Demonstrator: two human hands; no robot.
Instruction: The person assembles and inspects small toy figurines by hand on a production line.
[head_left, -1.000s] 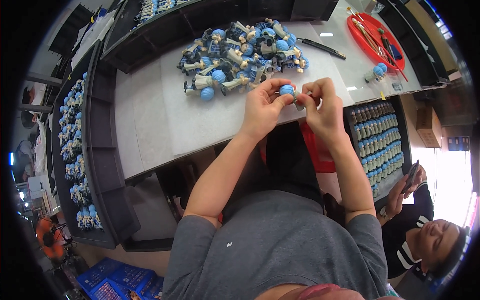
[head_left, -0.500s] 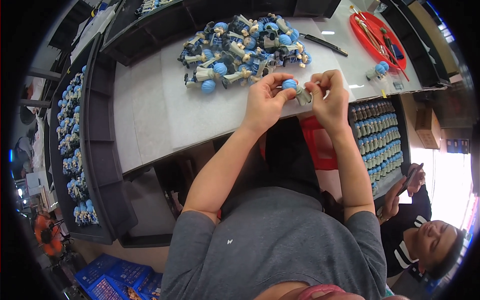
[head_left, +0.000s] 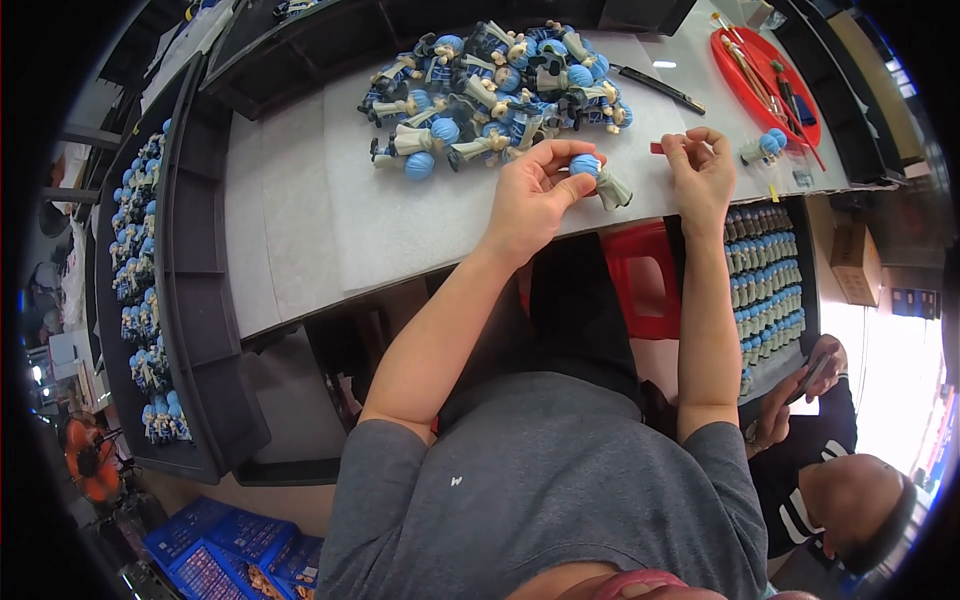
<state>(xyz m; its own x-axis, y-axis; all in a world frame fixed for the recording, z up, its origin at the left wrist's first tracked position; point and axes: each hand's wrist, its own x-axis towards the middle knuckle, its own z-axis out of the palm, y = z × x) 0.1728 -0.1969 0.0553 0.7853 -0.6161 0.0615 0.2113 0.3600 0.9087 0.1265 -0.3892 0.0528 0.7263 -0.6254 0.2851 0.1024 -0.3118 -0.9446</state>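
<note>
Head view: the left hand [head_left: 530, 202] pinches a figurine [head_left: 611, 187] near its head, a sensible hold, as it's probably light and rigid; the right hand [head_left: 706, 178] grips a red strip [head_left: 656, 148].

A figurine [head_left: 611, 188] with blue hair and pale grey body tilts in the left fingers [head_left: 573, 188]; a small red piece [head_left: 656, 148] pokes from the right fingers [head_left: 679, 152].
</note>
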